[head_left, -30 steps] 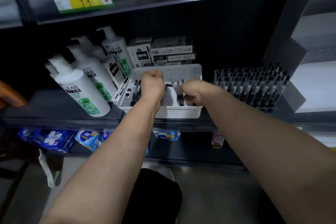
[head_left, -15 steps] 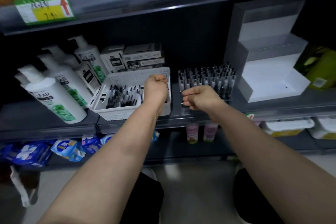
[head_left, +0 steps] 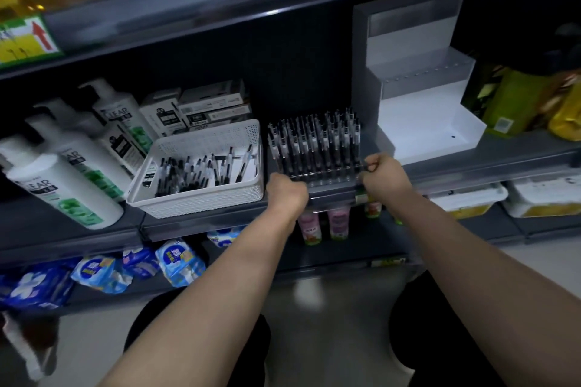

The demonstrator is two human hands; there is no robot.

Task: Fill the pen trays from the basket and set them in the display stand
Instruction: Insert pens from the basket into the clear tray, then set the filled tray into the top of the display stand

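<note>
A: So where is the pen tray (head_left: 327, 178)?

B: It sits on the dark shelf (head_left: 509, 152), between the white basket (head_left: 195, 198) and the stepped display stand (head_left: 421, 122). It is clear plastic and packed with upright pens (head_left: 314, 138) in rows.

A: And the hands?

B: Both are on it. The left hand (head_left: 286, 192) is clenched at the front left corner, fingers curled around the edge. The right hand (head_left: 383, 177) pinches the front right corner between thumb and curled fingers.

A: Is the tray lifted?

B: That cannot be told; its base is level with the shelf front.

A: What about the basket?

B: It stands just beside the tray on the left, apart from it, with loose pens (head_left: 195, 171) lying flat across its bottom.

A: And the stand?

B: It is just right of the tray, further back, and its white steps hold no tray.

A: Anything else nearby?

B: White shampoo bottles (head_left: 63, 185) stand left of the basket, and small boxes (head_left: 204, 107) are stacked behind it.
</note>
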